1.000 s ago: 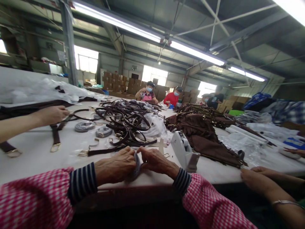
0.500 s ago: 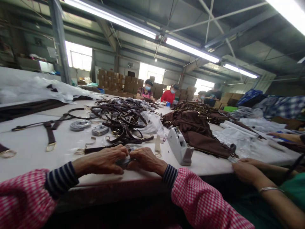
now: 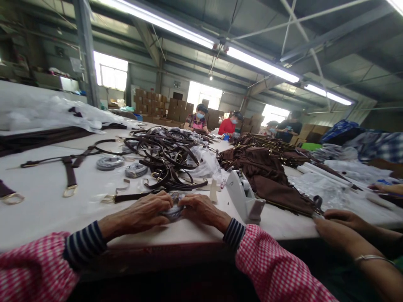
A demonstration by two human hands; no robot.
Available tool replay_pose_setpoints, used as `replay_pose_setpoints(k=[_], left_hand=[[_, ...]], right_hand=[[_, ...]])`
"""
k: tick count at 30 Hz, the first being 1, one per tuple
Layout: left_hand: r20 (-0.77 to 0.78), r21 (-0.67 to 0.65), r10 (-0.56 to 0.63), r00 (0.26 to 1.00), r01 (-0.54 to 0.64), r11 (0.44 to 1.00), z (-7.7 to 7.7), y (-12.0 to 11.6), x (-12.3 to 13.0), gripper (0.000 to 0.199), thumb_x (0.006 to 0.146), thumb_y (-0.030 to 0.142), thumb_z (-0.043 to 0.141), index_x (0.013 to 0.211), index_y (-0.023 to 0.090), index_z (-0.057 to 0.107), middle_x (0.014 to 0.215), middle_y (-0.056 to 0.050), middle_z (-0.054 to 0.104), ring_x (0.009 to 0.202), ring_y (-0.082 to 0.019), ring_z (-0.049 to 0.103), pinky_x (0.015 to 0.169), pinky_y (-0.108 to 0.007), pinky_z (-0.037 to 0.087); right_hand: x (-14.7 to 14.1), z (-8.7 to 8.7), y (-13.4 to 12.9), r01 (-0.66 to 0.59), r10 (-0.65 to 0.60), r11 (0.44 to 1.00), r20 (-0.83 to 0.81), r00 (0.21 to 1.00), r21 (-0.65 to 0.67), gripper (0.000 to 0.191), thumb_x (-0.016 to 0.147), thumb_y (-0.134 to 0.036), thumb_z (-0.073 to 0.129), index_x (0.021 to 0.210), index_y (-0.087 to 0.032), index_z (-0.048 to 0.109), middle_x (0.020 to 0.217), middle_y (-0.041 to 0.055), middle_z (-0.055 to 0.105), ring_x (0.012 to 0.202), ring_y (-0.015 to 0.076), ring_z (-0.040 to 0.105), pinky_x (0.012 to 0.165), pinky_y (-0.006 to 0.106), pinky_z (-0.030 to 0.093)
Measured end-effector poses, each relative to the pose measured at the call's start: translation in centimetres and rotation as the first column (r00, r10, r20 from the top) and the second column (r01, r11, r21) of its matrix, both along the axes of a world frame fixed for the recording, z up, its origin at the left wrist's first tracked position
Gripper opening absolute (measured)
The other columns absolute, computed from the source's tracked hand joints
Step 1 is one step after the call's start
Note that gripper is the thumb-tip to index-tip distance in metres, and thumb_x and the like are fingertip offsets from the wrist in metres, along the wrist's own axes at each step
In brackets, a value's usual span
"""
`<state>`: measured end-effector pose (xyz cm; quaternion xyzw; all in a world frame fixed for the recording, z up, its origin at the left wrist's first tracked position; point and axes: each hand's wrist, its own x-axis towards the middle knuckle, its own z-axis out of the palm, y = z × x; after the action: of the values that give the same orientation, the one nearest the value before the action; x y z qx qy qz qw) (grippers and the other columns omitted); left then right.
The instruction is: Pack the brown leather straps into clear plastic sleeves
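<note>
Between my hands at the table's near edge is a small coiled strap (image 3: 174, 211) in greyish plastic wrap, partly hidden by my fingers. My left hand (image 3: 147, 211) grips its left side. On its right side, the fingers of my right hand (image 3: 201, 208) are closed around the wrap. Just beyond lies a dark brown strap (image 3: 130, 198) with a gold buckle. Two similar wrapped coils, one round (image 3: 110, 162) and one smaller (image 3: 136, 170), rest farther back. Behind them is a tangled heap of brown straps (image 3: 166, 153) with metal rings.
A grey tape dispenser (image 3: 244, 197) stands right of my right hand. Brown fabric bags (image 3: 273, 184) are piled behind it, beside clear plastic (image 3: 311, 186). A co-worker's hands (image 3: 336, 224) are at the right edge. White plastic wrap (image 3: 47, 113) lies far left.
The view has shifted slightly, so the scene sits a little farther right. My hands stay on the wrapped coil, which now shows more clearly and lies flatter on the table between them.
</note>
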<state>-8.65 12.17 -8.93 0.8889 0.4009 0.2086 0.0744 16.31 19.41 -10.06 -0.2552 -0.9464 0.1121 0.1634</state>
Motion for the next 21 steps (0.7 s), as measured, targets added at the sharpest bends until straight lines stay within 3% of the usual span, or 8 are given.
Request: replay_pose_setpoints(k=[5,8,11,14,15,16,19,21], left_hand=[[-0.060,0.102,0.269,0.961,-0.262,0.960,-2.6,0.7,3.4,0.015,0.095,0.029,0.064,0.108,0.023,0.069,0.116,-0.008,0.071,0.109,-0.029,0.056,0.093,-0.042,0.043],[-0.007,0.182,0.284,0.959,-0.278,0.943,-4.0,1.1,4.2,0.013,0.099,0.030,0.061,0.108,0.025,0.069,0.111,-0.006,0.072,0.108,-0.028,0.055,0.094,-0.043,0.041],[0.021,0.226,0.278,0.960,-0.275,0.934,-4.7,1.0,4.0,0.012,0.100,0.026,0.058,0.100,0.023,0.069,0.105,-0.008,0.071,0.105,-0.029,0.055,0.093,-0.045,0.040],[0.056,0.225,0.275,0.960,-0.280,0.933,-4.5,0.9,3.8,0.013,0.097,0.022,0.056,0.089,0.021,0.066,0.099,-0.008,0.069,0.098,-0.029,0.054,0.092,-0.046,0.042],[0.079,0.212,0.274,0.959,-0.285,0.935,-4.2,0.8,3.8,0.012,0.096,0.022,0.057,0.087,0.021,0.064,0.098,-0.008,0.069,0.097,-0.028,0.054,0.093,-0.045,0.042],[0.107,0.187,0.273,0.956,-0.289,0.939,-3.9,0.9,3.9,0.011,0.095,0.023,0.057,0.085,0.021,0.062,0.097,-0.008,0.069,0.097,-0.028,0.054,0.092,-0.045,0.043],[0.256,0.020,0.287,0.923,-0.302,0.953,-2.4,1.3,4.3,0.013,0.092,0.029,0.058,0.081,0.022,0.059,0.094,-0.006,0.067,0.095,-0.026,0.056,0.088,-0.041,0.045],[0.414,-0.145,0.319,0.853,-0.284,0.948,-1.5,1.8,4.7,0.021,0.091,0.038,0.058,0.079,0.021,0.060,0.089,-0.004,0.063,0.088,-0.025,0.057,0.080,-0.037,0.045]], right_hand=[[-0.3,-0.7,-0.2,0.045,-0.045,0.999,-0.051,0.998,0.001,0.012,0.096,-0.026,0.072,0.107,-0.023,0.074,0.101,0.0027,0.074,0.093,0.0204,0.067,0.080,0.026,0.045],[-0.5,-0.9,-1.3,0.076,-0.078,0.997,-0.088,0.993,-0.025,0.016,0.096,-0.023,0.071,0.112,-0.023,0.072,0.111,0.0041,0.073,0.103,0.0218,0.066,0.089,0.029,0.048],[-0.6,-0.1,-4.7,0.143,-0.152,0.987,-0.127,0.980,-0.076,0.035,0.094,-0.023,0.071,0.129,-0.027,0.067,0.121,0.0062,0.069,0.114,0.0247,0.062,0.097,0.035,0.049],[2.2,3.3,-8.9,0.100,-0.162,0.969,-0.275,0.948,-0.226,0.049,0.095,-0.033,0.071,0.142,-0.036,0.059,0.131,0.0055,0.065,0.123,0.0250,0.057,0.102,0.039,0.049],[4.2,5.2,-9.9,0.049,-0.153,0.949,-0.318,0.936,-0.312,0.046,0.095,-0.040,0.069,0.140,-0.042,0.061,0.127,0.0033,0.067,0.119,0.0245,0.060,0.097,0.040,0.051],[6.6,7.2,-10.5,-0.060,-0.069,0.898,-0.275,0.959,-0.435,0.045,0.093,-0.046,0.069,0.137,-0.046,0.063,0.123,0.0021,0.069,0.113,0.0246,0.063,0.089,0.040,0.054],[14.9,12.9,-10.1,-0.109,-0.040,0.875,-0.295,0.955,-0.471,0.040,0.087,-0.064,0.064,0.124,-0.050,0.071,0.090,0.0012,0.068,0.079,0.0235,0.067,0.059,0.037,0.050],[18.3,14.0,-9.1,-0.143,-0.096,0.843,-0.408,0.908,-0.518,0.030,0.077,-0.061,0.075,0.104,-0.049,0.078,0.071,0.0045,0.059,0.063,0.0249,0.059,0.047,0.035,0.042]])
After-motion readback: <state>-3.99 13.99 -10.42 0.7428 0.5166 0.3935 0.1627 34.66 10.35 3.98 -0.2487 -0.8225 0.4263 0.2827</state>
